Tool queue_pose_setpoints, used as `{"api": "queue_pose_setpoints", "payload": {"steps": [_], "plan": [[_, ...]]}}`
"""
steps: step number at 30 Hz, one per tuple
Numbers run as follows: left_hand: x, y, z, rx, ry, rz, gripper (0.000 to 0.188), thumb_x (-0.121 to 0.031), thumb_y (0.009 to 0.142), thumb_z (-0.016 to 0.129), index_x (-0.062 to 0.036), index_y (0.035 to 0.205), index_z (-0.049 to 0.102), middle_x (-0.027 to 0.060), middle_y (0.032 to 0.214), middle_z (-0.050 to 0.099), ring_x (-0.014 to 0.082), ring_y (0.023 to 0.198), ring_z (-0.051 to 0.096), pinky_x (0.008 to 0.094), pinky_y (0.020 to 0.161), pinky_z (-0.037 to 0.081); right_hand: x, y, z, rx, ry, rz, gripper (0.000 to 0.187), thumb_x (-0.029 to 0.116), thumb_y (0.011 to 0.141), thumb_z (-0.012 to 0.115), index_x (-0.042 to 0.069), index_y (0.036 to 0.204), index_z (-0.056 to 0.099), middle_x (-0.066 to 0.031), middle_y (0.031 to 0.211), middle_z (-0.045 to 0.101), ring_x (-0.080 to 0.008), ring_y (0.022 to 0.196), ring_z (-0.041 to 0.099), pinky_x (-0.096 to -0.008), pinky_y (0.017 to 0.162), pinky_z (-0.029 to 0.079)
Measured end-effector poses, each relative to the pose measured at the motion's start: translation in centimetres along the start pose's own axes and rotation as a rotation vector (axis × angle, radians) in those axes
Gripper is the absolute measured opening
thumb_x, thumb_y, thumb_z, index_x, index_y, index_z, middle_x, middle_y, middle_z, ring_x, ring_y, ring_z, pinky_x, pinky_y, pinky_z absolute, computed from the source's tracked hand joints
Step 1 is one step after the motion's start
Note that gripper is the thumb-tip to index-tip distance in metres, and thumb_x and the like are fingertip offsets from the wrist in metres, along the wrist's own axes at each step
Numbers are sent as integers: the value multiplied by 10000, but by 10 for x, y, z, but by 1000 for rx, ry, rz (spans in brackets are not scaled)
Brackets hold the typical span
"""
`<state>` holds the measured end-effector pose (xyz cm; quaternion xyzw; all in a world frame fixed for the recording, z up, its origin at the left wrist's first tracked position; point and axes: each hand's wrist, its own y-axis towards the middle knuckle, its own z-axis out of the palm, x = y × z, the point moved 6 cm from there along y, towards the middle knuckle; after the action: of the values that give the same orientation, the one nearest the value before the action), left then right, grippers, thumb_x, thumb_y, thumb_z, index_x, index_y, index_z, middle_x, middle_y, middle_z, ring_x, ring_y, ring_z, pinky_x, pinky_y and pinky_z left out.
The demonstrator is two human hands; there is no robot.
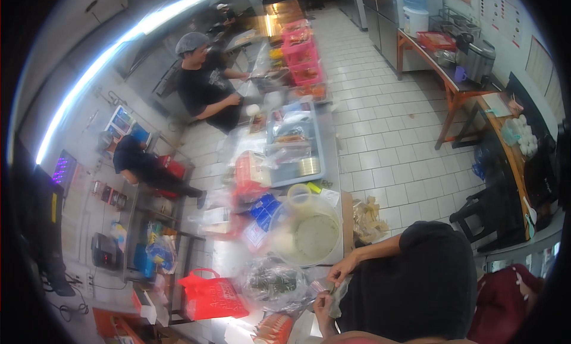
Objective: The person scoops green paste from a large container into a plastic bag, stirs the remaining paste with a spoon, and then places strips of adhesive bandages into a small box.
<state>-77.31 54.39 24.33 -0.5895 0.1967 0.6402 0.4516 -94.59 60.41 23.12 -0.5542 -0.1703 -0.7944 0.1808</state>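
Both hands (341, 270) pinching clr plastic (339, 302), lg tub (284, 243) nr, red bag (211, 296)

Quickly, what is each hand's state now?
Left hand: curled; whether it grips anything cannot be told.
Right hand: closed, apparently pinching a small greenish item, blurred.

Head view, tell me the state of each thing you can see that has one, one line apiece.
Right hand, fingers bent, exact grip too small to tell
Left hand, fingers bent, exact grip unclear
Large round tub, uncovered, partly filled
Clear plastic bag, bulging, dark green contents
Red bag, handle up
Light blue tray, loaded
Brown paper, crumpled
Ceiling light, on
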Motion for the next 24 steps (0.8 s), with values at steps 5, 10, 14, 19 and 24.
{"api": "queue_pose_setpoints", "payload": {"steps": [5, 10, 14, 19, 24], "plan": [[-20, 2, 10, 52, 186, -18, 164, -177, 957, 710, -20, 987, 673, 37, 883, 659, 130, 763, 588, 304, 706, 478, -4, -5, 0, -28, -10, 35, 360, 287, 995, 700, 95, 792, 474, 85, 756, 412, -39, 741, 389, -264, 663, 339], [-48, 6, 23, 192, 744, 340, 184, -167, 927, 728, 11, 926, 679, 79, 871, 648, 153, 791, 597, 315, 718, 470, 6, -3, 9, -2, -240, 123, 404, 322, 995, 696, 84, 764, 465, 74, 711, 402, -54, 703, 370, -279, 626, 332], [-25, 2, 21, 156, 339, 28, 190, -167, 936, 719, 2, 871, 662, 59, 967, 628, 152, 857, 583, 303, 778, 463, 6, -4, 10, 18, -214, 100, 415, 341, 998, 689, 78, 752, 483, 70, 697, 400, -54, 694, 374, -282, 614, 330], [-5, -3, 10, 53, -4, 164, 163, -140, 941, 708, -13, 857, 650, 58, 987, 622, 152, 912, 577, 305, 825, 468, -3, -4, 11, 4, -113, 89, 397, 334, 997, 693, 69, 759, 517, 75, 706, 414, -47, 699, 376, -283, 617, 333], [1, 8, 8, 54, 115, 171, 164, -135, 931, 714, -12, 850, 641, 71, 965, 627, 179, 924, 593, 324, 840, 469, 13, -1, 3, -48, -288, 63, 354, 291, 976, 714, 44, 793, 538, 43, 751, 489, -70, 731, 436, -300, 646, 380]]}}
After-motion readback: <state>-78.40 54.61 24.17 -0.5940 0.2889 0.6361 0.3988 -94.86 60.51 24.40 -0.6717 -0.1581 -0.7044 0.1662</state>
